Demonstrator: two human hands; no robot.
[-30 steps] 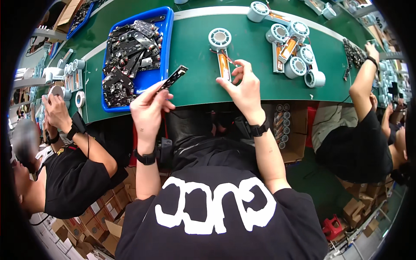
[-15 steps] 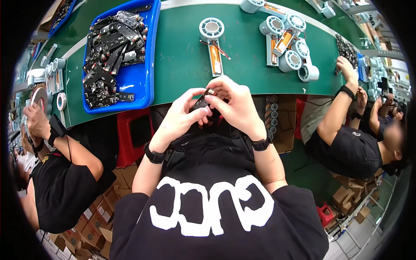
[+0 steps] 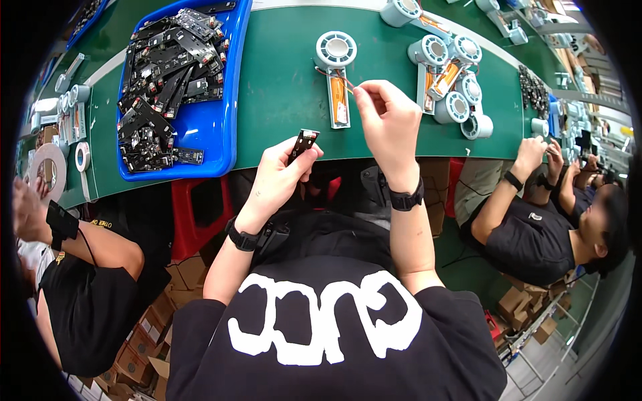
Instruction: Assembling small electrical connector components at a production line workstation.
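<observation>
My left hand (image 3: 282, 168) is closed around a small black circuit board (image 3: 304, 143), gripped between thumb and fingers near the table's front edge. A pale blue fan housing (image 3: 336, 49) lies beyond it, its round grille away from me and its open handle toward me. Inside that handle is an orange battery (image 3: 337, 100). Thin red and dark wires (image 3: 347, 83) run out beside the battery. My right hand (image 3: 391, 123) is raised to the right of the handle, thumb and forefinger pinched on the wires' ends. Its other fingers are curled in.
At left stands a blue tray (image 3: 231, 100) heaped with black circuit boards (image 3: 177, 67). Several similar fan housings (image 3: 451, 105) cluster at right. Tape rolls (image 3: 82, 156) lie far left. Co-workers sit on both sides, one's hands (image 3: 531, 157) at the table edge.
My right hand has let go of the circuit board and moved forward and right to the fan's wires. My left hand keeps the board, now held more upright. Both co-workers' hands have moved.
</observation>
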